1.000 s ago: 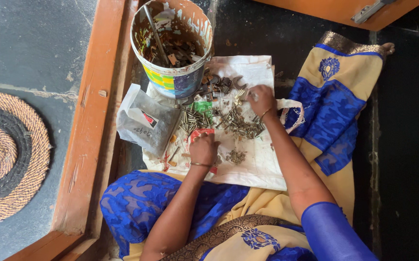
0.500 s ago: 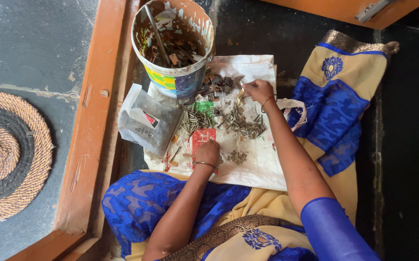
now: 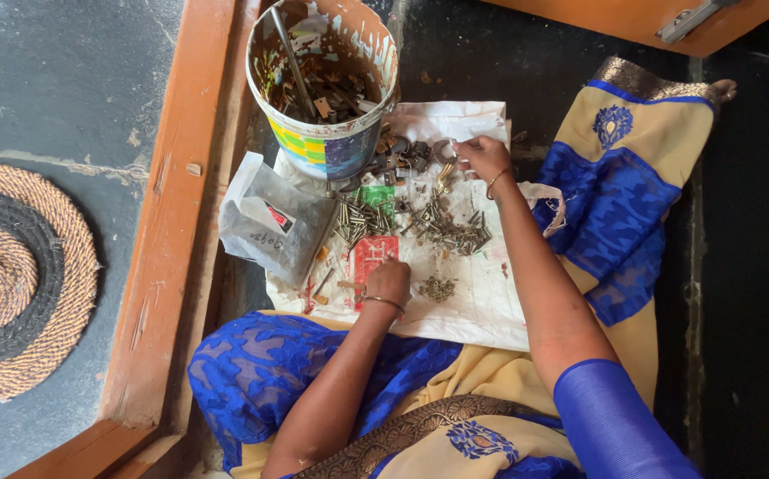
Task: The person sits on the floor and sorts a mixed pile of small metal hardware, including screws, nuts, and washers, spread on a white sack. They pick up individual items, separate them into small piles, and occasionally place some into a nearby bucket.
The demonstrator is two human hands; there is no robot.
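Dark floor carries a white cloth (image 3: 482,302) strewn with nails (image 3: 451,229), small, stiff, likely slippery, best pinched singly; right hand (image 3: 484,158) fingers pinch one, left hand (image 3: 388,282) fingers curled.

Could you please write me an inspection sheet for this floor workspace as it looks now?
Surface: white woven sheet spread on the dark floor.
Job's things: heaps of small metal screws and nails; darker metal fittings near the bucket.
Clutter: paint-stained plastic bucket holding hardware and a rod; grey plastic bag; red and green packet.
Grippers: left hand rests beside the red packet; right hand picks among the fittings, grip unclear.
Cables: nothing seen.
Surroundings: orange wooden door frame; round woven mat.
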